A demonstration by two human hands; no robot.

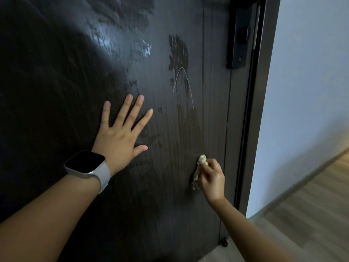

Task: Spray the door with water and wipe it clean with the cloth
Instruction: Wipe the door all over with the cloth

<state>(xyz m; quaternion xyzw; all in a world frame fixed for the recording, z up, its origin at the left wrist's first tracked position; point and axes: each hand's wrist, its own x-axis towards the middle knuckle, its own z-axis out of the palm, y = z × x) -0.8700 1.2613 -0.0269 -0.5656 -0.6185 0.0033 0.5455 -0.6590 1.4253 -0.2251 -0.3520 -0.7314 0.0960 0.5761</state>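
Left forearm, bare, entering from the lower left; smartwatch [86, 163] on the wrist, dark square face, pale strap.

Left hand [120, 137]: flat against the door [66, 91], palm down on the panel, fingers straight and spread, thumb out toward the door's right edge. Nothing held. Set around mid-height of the visible panel, left of centre.

Right forearm, bare, entering from the lower right corner.

Right hand [211, 178]: fingers curled, gripping a bunched cloth [200, 171]. Low on the door, near its right edge.

Cloth: small, pale, speckled, crumpled; pressed to the door face, showing above and to the left of the gripping fingers.

Door: dark, wood-grained, upright. Wet streaks and smears across the panel, heaviest in the upper part, with glare on a damp patch near the top centre. Darker wet blotch upper right of centre. Thin pale arched scratch mark [182, 82] just below that blotch, above the cloth.

Lock plate [240, 33]: black, oblong, mounted at the door's upper right edge.

Small dark fitting [223, 242] at the door's lower right corner, near the floor; kind not discernible.

Wall [311, 72]: pale, right of the door.

Floor [311, 205]: wood-toned, lower right.
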